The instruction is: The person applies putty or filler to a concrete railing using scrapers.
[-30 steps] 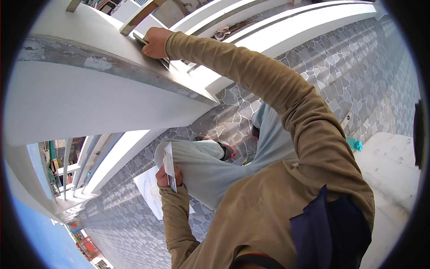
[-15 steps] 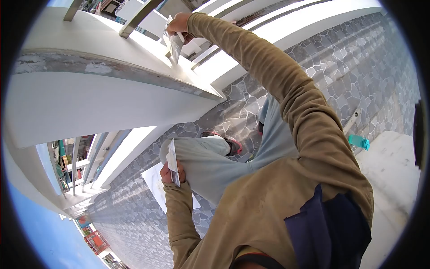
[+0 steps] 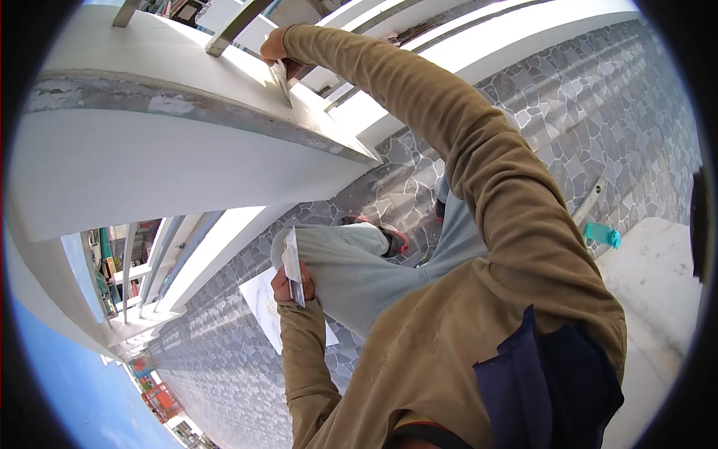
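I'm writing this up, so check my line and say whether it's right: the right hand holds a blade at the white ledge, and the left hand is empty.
Not quite: the head view shows the left hand holding a white-smeared blade. The right hand does hold another blade at the white ledge.

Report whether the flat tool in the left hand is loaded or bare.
Loaded, it seems: an uneven whitish mass shows on the flat tool gripped in the left hand.
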A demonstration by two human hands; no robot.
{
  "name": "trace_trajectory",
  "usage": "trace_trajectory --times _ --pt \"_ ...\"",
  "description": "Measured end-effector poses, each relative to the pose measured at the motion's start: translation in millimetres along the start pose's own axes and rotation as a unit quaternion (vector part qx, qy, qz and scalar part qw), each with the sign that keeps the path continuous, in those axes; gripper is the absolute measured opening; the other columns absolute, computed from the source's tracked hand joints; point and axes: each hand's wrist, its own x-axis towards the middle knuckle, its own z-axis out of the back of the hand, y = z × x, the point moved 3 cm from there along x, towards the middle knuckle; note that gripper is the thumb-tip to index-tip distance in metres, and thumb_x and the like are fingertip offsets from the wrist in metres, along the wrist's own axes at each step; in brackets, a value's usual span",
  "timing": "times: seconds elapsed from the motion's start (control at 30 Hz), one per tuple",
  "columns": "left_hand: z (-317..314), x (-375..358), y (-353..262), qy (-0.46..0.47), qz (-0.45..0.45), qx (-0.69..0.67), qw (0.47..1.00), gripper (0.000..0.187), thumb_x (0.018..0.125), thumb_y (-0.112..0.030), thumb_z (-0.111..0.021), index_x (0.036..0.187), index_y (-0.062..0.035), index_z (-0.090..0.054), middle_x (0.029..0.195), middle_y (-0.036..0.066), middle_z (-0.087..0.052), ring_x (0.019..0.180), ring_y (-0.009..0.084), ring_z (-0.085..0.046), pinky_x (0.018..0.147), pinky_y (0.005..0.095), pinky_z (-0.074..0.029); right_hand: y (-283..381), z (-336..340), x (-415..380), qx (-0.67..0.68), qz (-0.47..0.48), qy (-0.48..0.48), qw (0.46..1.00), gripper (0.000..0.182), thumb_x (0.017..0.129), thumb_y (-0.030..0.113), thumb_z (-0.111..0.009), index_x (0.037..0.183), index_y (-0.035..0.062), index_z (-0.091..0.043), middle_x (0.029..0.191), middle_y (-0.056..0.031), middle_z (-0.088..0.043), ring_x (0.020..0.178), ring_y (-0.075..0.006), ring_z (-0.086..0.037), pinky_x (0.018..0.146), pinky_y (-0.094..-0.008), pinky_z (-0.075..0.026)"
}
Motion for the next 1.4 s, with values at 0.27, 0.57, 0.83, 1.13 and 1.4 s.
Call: trace_trajectory --times 0.27,0.57,0.83,1.13,1.4 --pt "18 8 2 0.038 -0.018 -0.075 0.996 0.043 0.083 -0.007 -0.039 0.122 0.0109 -0.04 0.063 0.016 -0.05 0.038 0.0156 -0.038 0.031 0.0221 -0.034 20 -3 -46 -0.104 0.141 -0.075 0.982 0.028 0.071 0.024 -0.058 0.078 -0.0029 -0.06 0.069 -0.0152 -0.059 0.057 -0.0246 -0.061 0.049 -0.0369 -0.051" --pt "3 7 1 0.013 -0.017 -0.063 0.998 0.042 0.082 -0.006 -0.041 0.12 0.0133 -0.041 0.061 0.014 -0.048 0.037 0.0144 -0.035 0.031 0.0219 -0.032 20 1 -110 -0.177 0.238 -0.147 0.944 0.038 0.074 0.023 -0.054 0.099 -0.0054 -0.061 0.08 -0.0187 -0.063 0.07 -0.0232 -0.063 0.066 -0.0341 -0.049" --pt "8 -1 0 -0.007 0.013 -0.006 1.0 0.03 0.091 -0.028 -0.041 0.092 0.001 -0.05 0.063 0.01 -0.047 0.045 0.0151 -0.041 0.033 0.0253 -0.03 -15 18 -68 -0.116 0.132 -0.124 0.977 0.034 0.072 0.021 -0.059 0.087 -0.0091 -0.062 0.072 -0.0158 -0.061 0.055 -0.0238 -0.06 0.049 -0.0352 -0.051" --pt "12 -2 0 -0.012 0.017 0.005 1.0 0.033 0.091 -0.031 -0.041 0.09 0.001 -0.05 0.06 0.01 -0.047 0.04 0.0145 -0.039 0.032 0.0259 -0.029 -12 7 -15 0.012 0.06 -0.05 0.997 0.03 0.07 0.009 -0.056 0.093 -0.0105 -0.058 0.086 -0.0204 -0.062 0.071 -0.029 -0.066 0.053 -0.0416 -0.059" --pt "12 -3 0 -0.004 0.011 0.009 1.0 0.034 0.091 -0.031 -0.041 0.084 0.0012 -0.05 0.058 0.009 -0.047 0.039 0.014 -0.038 0.031 0.0257 -0.028 6 -2 -12 -0.072 -0.007 -0.017 0.997 0.031 0.075 0.012 -0.045 0.095 -0.0062 -0.06 0.086 -0.0191 -0.065 0.071 -0.0251 -0.067 0.064 -0.0353 -0.056"
